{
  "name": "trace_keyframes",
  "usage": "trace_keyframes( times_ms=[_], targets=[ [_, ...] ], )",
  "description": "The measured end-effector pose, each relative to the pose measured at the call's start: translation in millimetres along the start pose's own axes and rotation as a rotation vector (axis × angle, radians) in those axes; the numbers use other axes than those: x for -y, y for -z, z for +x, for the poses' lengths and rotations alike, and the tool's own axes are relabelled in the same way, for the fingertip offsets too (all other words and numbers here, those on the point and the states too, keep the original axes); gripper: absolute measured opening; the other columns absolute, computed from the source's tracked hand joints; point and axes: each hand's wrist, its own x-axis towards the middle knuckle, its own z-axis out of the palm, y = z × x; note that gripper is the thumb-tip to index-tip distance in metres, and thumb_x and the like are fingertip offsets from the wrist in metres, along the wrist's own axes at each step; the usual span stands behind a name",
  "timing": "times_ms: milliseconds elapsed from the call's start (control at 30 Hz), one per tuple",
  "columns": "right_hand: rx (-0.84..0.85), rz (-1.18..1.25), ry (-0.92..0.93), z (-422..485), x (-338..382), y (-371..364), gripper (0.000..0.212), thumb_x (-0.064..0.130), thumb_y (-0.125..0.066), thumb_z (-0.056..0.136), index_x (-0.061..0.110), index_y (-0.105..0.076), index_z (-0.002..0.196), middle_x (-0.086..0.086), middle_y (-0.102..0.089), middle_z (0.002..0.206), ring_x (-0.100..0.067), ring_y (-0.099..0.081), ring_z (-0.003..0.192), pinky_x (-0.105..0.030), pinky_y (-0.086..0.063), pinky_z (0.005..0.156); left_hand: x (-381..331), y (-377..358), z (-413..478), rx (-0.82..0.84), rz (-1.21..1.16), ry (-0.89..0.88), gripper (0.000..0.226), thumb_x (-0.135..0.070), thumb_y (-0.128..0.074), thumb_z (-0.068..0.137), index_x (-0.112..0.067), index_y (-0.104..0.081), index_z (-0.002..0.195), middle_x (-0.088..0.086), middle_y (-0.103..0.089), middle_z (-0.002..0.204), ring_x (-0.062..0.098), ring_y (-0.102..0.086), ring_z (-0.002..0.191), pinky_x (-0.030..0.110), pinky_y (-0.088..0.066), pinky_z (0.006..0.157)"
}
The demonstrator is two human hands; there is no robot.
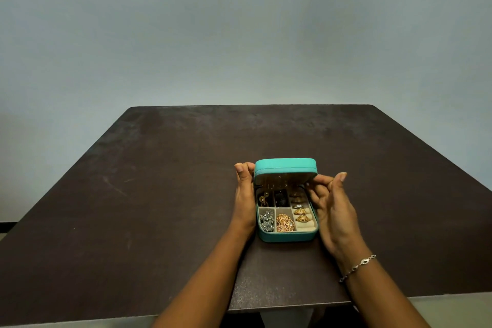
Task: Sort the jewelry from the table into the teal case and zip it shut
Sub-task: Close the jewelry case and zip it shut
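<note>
— Where was the small teal zip-up jewelry case (287, 235)?

— Near the front of the dark brown wooden table (159, 194), its lid (285, 166) half lowered over gold and silver jewelry (285, 222) in the compartments.

— And the hands?

— The left hand (244, 194) pinched the lid's left corner; the right hand (332, 210), a silver bracelet (358, 267) at its wrist, held the right edge with curled fingers.

A dark brown table (159, 194), scuffed and smudged, stands against a plain grey-blue wall (239, 29).

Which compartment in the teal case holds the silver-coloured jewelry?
The front left compartment, beside the left hand; its neighbours toward the right hold gold pieces.
</note>
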Motion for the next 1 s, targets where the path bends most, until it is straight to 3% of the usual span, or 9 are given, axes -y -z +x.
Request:
trace_keyframes(
  times_ms=[100, 200, 333, 467, 633, 833, 867, 933, 1000],
  targets=[
    [-0.002, 0.028, -0.006, -1, 0, 2, 0.052, 0.052, -0.034, 0.079, 0.007, -0.057, 0.092, -0.006, -0.066, 0.115, -0.016, -0.063, 0.105, -0.033, -0.048, 0.093, -1, -3, -1, -0.013, -0.037, 0.029, 0.089, -0.091, -0.053, 0.041, -0.013, -0.047, 0.083, 0.011, -0.063, 0.099, 0.025, -0.06, 0.092, 0.041, -0.051, 0.086],
    [-0.034, 0.043, -0.016, -1, -1, 6, 0.042, 0.045, -0.039, 0.086, 0.007, -0.058, 0.088, -0.006, -0.068, 0.112, -0.017, -0.063, 0.104, -0.035, -0.048, 0.092, 1, -4, -2, -0.005, -0.032, 0.042, 0.088, -0.092, -0.053, 0.037, -0.012, -0.048, 0.075, 0.011, -0.065, 0.099, 0.026, -0.063, 0.093, 0.041, -0.051, 0.087],
    [-0.021, -0.003, -0.01, -2, -3, 10, 0.012, 0.015, -0.05, 0.09, 0.007, -0.057, 0.096, -0.005, -0.068, 0.111, -0.014, -0.064, 0.1, -0.029, -0.052, 0.086, 1, -4, -1, 0.026, 0.01, 0.032, 0.084, -0.091, -0.052, 0.042, -0.011, -0.049, 0.068, 0.016, -0.065, 0.094, 0.03, -0.063, 0.096, 0.042, -0.05, 0.087],
    [0.004, -0.016, 0.016, -2, -4, 12, 0.019, -0.003, -0.051, 0.085, 0.009, -0.056, 0.098, -0.006, -0.067, 0.109, -0.016, -0.063, 0.103, -0.022, -0.055, 0.081, 3, -5, -4, -0.005, 0.196, -0.014, 0.079, -0.09, -0.042, 0.055, -0.015, -0.055, 0.077, 0.01, -0.066, 0.095, 0.028, -0.063, 0.094, 0.045, -0.05, 0.086],
    [0.078, -0.114, 0.054, -4, -6, 9, 0.025, 0.003, -0.043, 0.092, 0.011, -0.057, 0.111, -0.001, -0.064, 0.115, -0.006, -0.063, 0.097, -0.016, -0.053, 0.073, 0, -7, -6, -0.019, 0.327, -0.042, 0.054, -0.063, -0.026, 0.08, -0.02, -0.058, 0.086, 0.002, -0.063, 0.091, 0.016, -0.061, 0.084, 0.04, -0.05, 0.08],
    [0.161, -0.409, 0.051, -11, -7, 10, 0.028, 0.023, -0.042, 0.095, 0.029, -0.055, 0.119, 0.01, -0.042, 0.141, -0.004, -0.042, 0.125, -0.015, -0.041, 0.093, -1, -8, -5, -0.019, 0.325, -0.022, 0.051, -0.058, -0.024, 0.083, -0.02, -0.058, 0.09, 0.004, -0.064, 0.096, 0.017, -0.061, 0.087, 0.036, -0.05, 0.081],
    [0.205, -0.459, 0.041, -13, -6, 11, 0.033, 0.032, -0.046, 0.091, 0.032, -0.05, 0.124, 0.014, -0.038, 0.142, -0.001, -0.04, 0.125, -0.012, -0.039, 0.093, -2, -8, -5, -0.028, 0.297, -0.011, 0.054, -0.06, -0.024, 0.085, -0.018, -0.059, 0.09, 0.006, -0.064, 0.096, 0.017, -0.061, 0.086, 0.034, -0.05, 0.081],
    [0.356, -0.577, -0.012, -13, 0, 16, 0.067, 0.046, -0.064, 0.077, 0.041, -0.03, 0.133, 0.025, -0.033, 0.134, 0.012, -0.042, 0.114, -0.007, -0.041, 0.086, -5, -8, -5, -0.045, 0.235, 0.013, 0.058, -0.059, -0.022, 0.09, -0.013, -0.059, 0.093, 0.009, -0.063, 0.096, 0.018, -0.061, 0.084, 0.033, -0.051, 0.079],
    [0.522, -0.735, -0.067, -11, 9, 24, 0.101, 0.043, -0.077, 0.061, 0.047, -0.01, 0.137, 0.034, -0.027, 0.127, 0.02, -0.039, 0.108, -0.001, -0.039, 0.081, -7, -9, -6, -0.044, 0.204, 0.037, 0.057, -0.052, -0.021, 0.09, -0.009, -0.058, 0.096, 0.009, -0.063, 0.095, 0.019, -0.061, 0.083, 0.031, -0.052, 0.076]
  ],
)
